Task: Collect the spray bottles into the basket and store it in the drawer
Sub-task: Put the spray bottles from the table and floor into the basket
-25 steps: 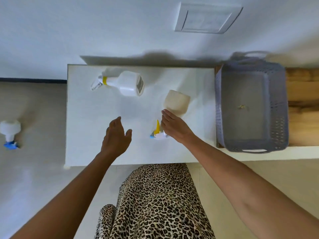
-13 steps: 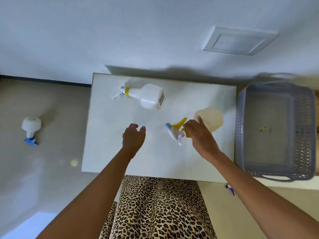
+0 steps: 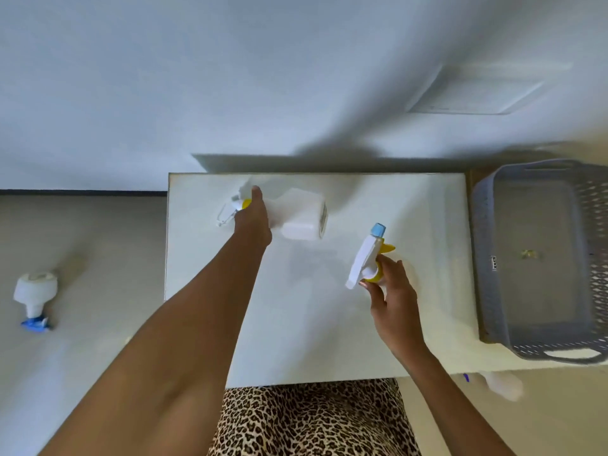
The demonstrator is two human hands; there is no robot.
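Fingers of right hand now lift a spray bottle upright, left hand newly clasping the far one (basket still empty).

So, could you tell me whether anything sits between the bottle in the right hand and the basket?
Nothing visible does. The right hand holds the spray bottle up by its neck over the white table, and only bare tabletop lies between it and the empty grey basket to its right.
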